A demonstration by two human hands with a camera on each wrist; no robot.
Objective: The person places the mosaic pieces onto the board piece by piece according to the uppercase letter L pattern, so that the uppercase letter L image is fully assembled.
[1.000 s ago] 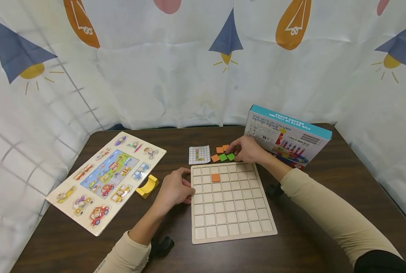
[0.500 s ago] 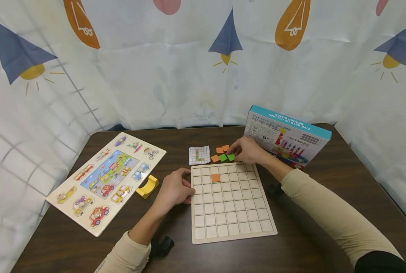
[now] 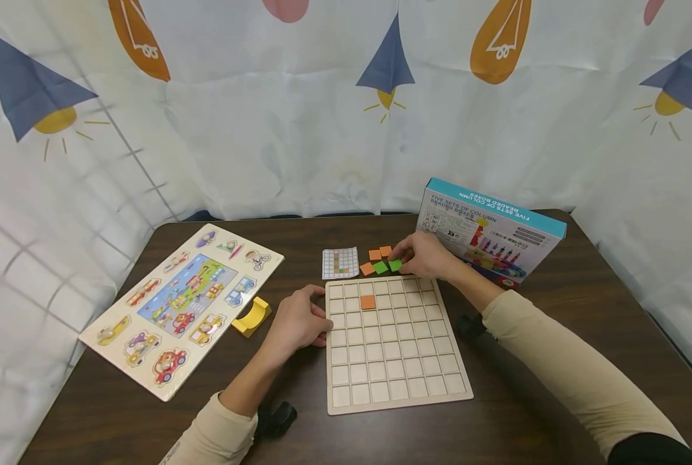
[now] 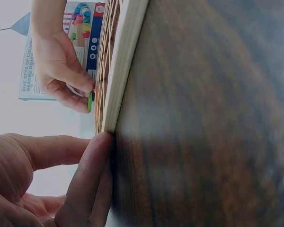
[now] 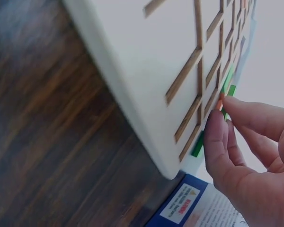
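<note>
My right hand (image 3: 427, 255) is beyond the far edge of the wooden grid board (image 3: 398, 349), pinching a green square tile (image 3: 395, 265) between thumb and fingertips. The left wrist view shows that tile (image 4: 90, 101) on edge at the fingertips. Another green tile (image 3: 380, 267) and several orange tiles (image 3: 367, 269) lie beside it. One orange tile (image 3: 367, 301) sits in a cell of the board, near its far left corner. My left hand (image 3: 298, 323) rests at the board's left side, fingertips touching the edge; in the left wrist view a fingertip (image 4: 102, 139) meets that edge.
A small printed grid card (image 3: 340, 263) lies behind the board, left of the tiles. On the left, a vehicle picture puzzle (image 3: 188, 303) slants across the table beside a yellow curved block (image 3: 252, 318). A cardboard box (image 3: 491, 229) stands behind my right forearm.
</note>
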